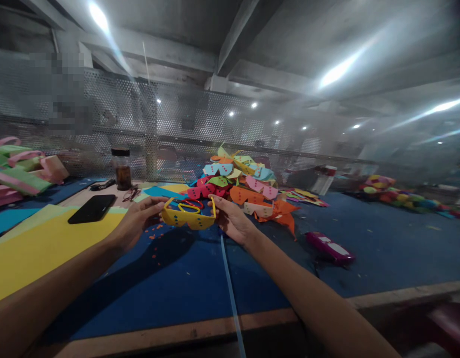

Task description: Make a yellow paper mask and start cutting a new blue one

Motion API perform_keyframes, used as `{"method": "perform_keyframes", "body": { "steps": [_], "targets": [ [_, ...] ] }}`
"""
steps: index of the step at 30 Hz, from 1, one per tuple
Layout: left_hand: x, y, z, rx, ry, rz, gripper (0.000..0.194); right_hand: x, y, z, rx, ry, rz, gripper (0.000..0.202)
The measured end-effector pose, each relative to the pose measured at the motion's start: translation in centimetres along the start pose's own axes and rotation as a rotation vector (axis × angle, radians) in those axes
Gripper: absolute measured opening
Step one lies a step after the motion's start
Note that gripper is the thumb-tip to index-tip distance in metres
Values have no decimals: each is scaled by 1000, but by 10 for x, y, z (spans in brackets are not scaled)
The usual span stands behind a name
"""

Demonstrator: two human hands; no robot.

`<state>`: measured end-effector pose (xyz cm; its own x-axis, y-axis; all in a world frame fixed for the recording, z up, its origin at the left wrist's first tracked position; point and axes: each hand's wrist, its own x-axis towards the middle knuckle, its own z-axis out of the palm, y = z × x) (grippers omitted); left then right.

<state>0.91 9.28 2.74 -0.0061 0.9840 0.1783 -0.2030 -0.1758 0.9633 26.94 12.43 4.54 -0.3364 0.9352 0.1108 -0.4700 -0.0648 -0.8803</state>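
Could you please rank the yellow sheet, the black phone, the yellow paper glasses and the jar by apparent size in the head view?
1. yellow sheet
2. yellow paper glasses
3. black phone, close to the glasses
4. jar, though it stands farther back

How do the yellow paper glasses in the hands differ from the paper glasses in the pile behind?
The yellow paper glasses are one pair, held above the table by both hands; the pile holds many pairs lying jumbled on the blue table. The held pair is yellow; the pile mixes colours. Both are paper.
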Motion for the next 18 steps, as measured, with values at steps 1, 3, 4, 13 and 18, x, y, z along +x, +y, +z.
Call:
{"method": "perform_keyframes", "body": {
  "steps": [1, 3, 4, 13, 18],
  "targets": [
    [0, 0, 0, 0, 1, 2, 35, 0, 0, 0, 5, 0, 1, 30],
    [-1, 1, 1, -8, -3, -2, 34, 0, 0, 0, 11, -1, 3, 30],
    [-1, 1, 1, -17, -6, -4, 34, 0, 0, -1, 12, -2, 4, 30],
    [-1, 1, 0, -48, -14, -27, 32, 3, 3, -4, 12, 11, 10, 27],
    [0, 2, 1, -70, -15, -38, 31, 2, 2, -4, 12, -6, 19, 25]
  ]
}}
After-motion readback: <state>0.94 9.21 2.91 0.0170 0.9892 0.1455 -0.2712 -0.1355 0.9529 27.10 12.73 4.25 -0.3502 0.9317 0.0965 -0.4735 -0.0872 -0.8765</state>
